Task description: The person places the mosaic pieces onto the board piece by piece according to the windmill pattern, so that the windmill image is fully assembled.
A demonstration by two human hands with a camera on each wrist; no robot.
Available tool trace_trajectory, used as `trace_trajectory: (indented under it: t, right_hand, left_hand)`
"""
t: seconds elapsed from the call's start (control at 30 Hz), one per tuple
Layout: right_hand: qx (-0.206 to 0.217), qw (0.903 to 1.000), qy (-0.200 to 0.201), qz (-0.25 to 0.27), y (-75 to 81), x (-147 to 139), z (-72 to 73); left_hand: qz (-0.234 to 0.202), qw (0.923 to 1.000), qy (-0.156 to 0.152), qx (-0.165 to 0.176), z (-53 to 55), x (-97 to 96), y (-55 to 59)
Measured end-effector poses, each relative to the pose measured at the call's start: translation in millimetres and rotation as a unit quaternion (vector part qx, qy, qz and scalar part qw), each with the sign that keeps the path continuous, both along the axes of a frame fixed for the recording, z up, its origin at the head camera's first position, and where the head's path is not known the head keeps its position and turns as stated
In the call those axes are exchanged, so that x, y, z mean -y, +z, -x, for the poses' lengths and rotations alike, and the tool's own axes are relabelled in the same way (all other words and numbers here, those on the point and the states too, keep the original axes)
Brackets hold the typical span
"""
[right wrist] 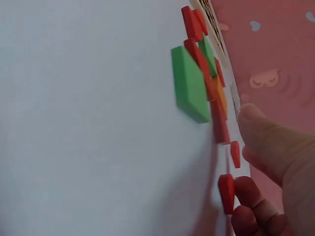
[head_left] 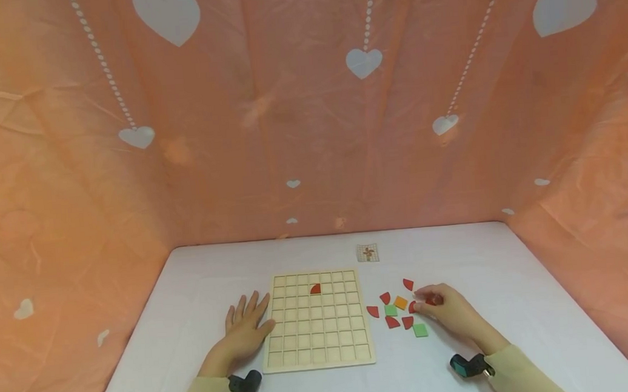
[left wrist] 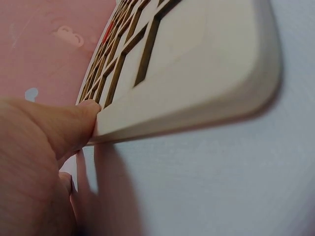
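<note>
My left hand (head_left: 247,331) lies spread left of a wooden grid board (head_left: 273,362), its thumb resting on the board's edge (left wrist: 157,115). One red quarter-circle tile (head_left: 315,289) sits in an upper cell. My right hand (head_left: 450,314) hovers low at the right side of a group of loose tiles, thumb and forefinger apart. Beside its thumb tip is a red tile (head_left: 412,307). Another red tile (right wrist: 226,194) lies right by the bent fingers, partly covered by the hand in the head view. Close by are a green square tile (head_left: 420,330) and an orange square tile (head_left: 400,303).
Several more red tiles (head_left: 392,322) and a second green square (head_left: 390,310) lie between the board and my right hand. A small card (head_left: 368,253) with a pinwheel pattern lies behind them on the white table (head_left: 460,252). An orange curtain (head_left: 311,160) with hearts surrounds the table.
</note>
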State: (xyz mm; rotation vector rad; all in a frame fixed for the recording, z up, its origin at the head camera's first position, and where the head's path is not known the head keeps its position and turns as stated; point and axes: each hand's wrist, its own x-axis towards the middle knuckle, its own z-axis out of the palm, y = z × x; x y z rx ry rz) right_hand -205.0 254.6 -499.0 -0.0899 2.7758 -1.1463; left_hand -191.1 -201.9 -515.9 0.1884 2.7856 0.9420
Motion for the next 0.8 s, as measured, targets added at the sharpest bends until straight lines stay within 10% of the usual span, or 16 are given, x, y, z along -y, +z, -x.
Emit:
trace_trajectory:
  t: [0.8]
  right_hand:
    - [-0.007,0.9997,-0.012,-0.021,-2.7,-17.8,-9.4]
  left_hand:
    - [0.007,0.9999,-0.004,-0.006,0.8,0.0,1.9]
